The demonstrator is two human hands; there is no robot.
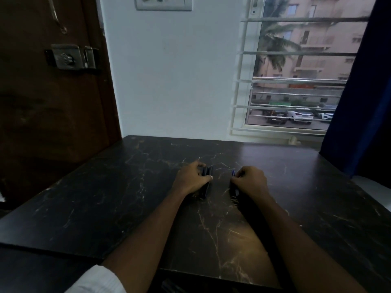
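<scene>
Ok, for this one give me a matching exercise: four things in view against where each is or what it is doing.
Things:
1. left hand
2. right hand
3. curtain
4. switch plate

Places or states:
A. on the white wall, at the top of the view
B. holds a slim blue item
C. hangs dark blue at the right, beside the window
D. grips dark slim bars on the table

Pairs: 1-D, 2-B, 3-C, 4-A.

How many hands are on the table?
2. The left hand grips dark sticks on the table; the right hand, just beside it, pinches a blue pen. No others show.
</scene>
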